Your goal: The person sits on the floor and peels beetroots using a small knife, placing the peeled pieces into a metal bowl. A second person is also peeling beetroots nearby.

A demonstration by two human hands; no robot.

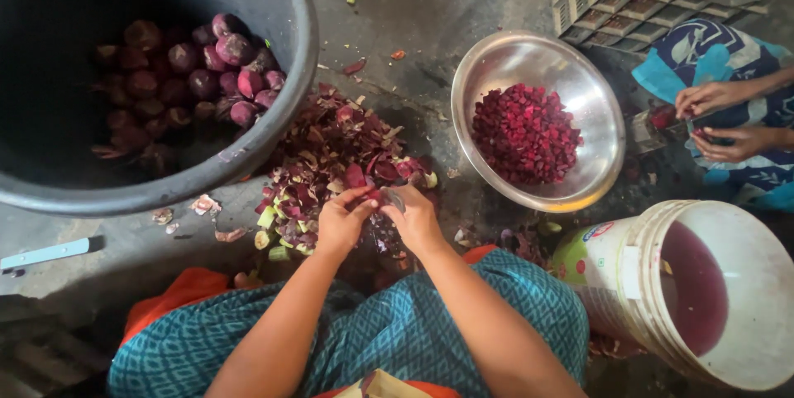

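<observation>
The big dark round plastic tub (pixel 281 76) at the upper left is cut off by the top and left edges, and the whole purple beets (pixel 198 71) deep in its shadow blur into the dark. The white plastic bucket with red-stained inside (pixel 703 290) runs off the lower right corner. A second person at the right edge shows only two hands (pixel 715 117) and patterned blue cloth; what those hands hold is too small to tell. The left hand (pixel 343 220) and right hand (pixel 413 218) meet at centre over a small dark red piece (pixel 372 195), mostly hidden by fingers; the grey blade (pixel 393 198) there barely shows
</observation>
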